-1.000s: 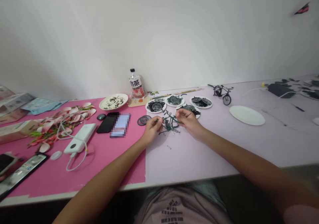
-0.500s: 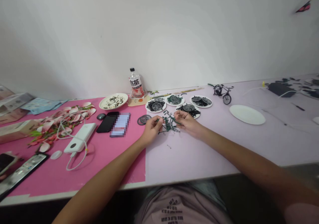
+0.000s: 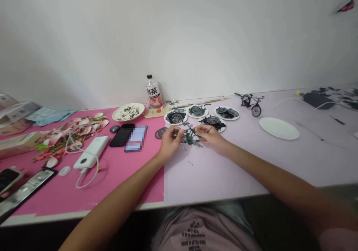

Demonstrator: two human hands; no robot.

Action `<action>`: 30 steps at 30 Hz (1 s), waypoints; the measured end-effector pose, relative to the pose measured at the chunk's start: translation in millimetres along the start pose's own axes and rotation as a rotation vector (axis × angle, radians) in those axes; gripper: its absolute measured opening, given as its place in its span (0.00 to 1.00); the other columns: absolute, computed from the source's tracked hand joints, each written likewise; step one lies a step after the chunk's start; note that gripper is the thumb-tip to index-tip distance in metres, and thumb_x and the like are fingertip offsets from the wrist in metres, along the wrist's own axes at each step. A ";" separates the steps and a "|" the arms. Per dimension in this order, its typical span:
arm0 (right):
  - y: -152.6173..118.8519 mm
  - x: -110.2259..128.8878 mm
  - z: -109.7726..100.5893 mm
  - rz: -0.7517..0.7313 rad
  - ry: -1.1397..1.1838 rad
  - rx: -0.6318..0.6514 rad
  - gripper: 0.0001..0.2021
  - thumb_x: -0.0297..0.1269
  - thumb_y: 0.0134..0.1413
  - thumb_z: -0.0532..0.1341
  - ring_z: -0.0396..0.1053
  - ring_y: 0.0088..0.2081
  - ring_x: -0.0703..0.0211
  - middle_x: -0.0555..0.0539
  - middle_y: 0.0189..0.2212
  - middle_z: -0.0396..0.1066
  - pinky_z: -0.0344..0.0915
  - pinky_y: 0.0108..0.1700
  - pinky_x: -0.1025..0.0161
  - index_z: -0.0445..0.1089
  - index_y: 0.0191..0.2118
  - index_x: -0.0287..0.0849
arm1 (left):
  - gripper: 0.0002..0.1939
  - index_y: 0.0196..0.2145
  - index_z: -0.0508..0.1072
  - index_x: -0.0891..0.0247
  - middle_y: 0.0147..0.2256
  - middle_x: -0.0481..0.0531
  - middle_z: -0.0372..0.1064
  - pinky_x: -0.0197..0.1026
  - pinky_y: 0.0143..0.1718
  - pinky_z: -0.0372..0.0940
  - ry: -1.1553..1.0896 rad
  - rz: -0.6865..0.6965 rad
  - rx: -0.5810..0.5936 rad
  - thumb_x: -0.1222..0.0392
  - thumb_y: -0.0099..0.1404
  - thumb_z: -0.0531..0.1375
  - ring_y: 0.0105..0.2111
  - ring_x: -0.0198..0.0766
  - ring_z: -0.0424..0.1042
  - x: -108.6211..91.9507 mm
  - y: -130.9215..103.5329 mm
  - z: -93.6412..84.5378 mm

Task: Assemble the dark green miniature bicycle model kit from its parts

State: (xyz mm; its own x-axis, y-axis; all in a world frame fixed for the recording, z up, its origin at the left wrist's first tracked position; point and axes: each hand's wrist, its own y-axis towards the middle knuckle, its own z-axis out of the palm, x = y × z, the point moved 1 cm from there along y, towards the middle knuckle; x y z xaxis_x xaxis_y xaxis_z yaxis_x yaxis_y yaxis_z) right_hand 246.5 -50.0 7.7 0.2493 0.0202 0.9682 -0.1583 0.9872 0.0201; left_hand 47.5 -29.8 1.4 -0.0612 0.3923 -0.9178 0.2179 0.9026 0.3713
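My left hand and my right hand meet over the lilac part of the table and pinch a small dark green toy bicycle frame between them, the left at its left end, the right at its right end. Just behind the hands lie several small white plates with black and green bicycle parts and a loose black wheel. A tiny screw-like bit lies on the table in front of the hands.
A finished black toy bicycle and an empty white plate are to the right. On the pink mat lie two phones, a white power bank with cable, pink petals, a bowl and a bottle.
Both hands with the green frame have lifted slightly and shifted a little farther from me; the left fingers have turned the frame's left end. The view has tilted slightly.
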 end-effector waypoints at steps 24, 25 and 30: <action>0.0 -4.7 1.9 -0.210 -0.298 -0.022 0.25 0.60 0.47 0.72 0.50 0.20 0.68 0.57 0.19 0.59 0.47 0.22 0.68 0.74 0.35 0.40 | 0.33 0.46 0.60 0.57 0.29 0.47 0.78 0.34 0.30 0.68 -0.252 -0.139 0.126 0.54 0.51 0.76 0.28 0.36 0.78 -1.3 -1.8 5.2; -0.1 -4.4 3.1 -0.209 -0.308 -0.026 0.25 0.60 0.48 0.71 0.49 0.20 0.68 0.57 0.19 0.57 0.46 0.21 0.68 0.73 0.36 0.40 | 0.33 0.45 0.60 0.57 0.29 0.48 0.77 0.34 0.30 0.68 -0.247 -0.140 0.116 0.54 0.51 0.76 0.28 0.36 0.78 -0.6 -0.7 4.4; -1.6 -6.1 10.4 -0.148 -0.218 -0.115 0.25 0.63 0.55 0.64 0.45 0.18 0.68 0.61 0.19 0.50 0.44 0.20 0.68 0.66 0.42 0.45 | 0.30 0.43 0.62 0.58 0.31 0.48 0.77 0.36 0.31 0.69 -0.176 -0.105 -0.045 0.56 0.50 0.75 0.29 0.36 0.77 3.1 6.5 -1.9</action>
State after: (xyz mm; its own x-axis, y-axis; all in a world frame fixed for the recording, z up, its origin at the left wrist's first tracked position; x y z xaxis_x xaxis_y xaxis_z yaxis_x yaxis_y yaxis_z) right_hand 235.3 -53.4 4.4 0.0482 -0.1480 0.9878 -0.0231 0.9885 0.1492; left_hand 46.9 -22.3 1.3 0.0911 0.2624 -0.9606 0.1749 0.9454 0.2748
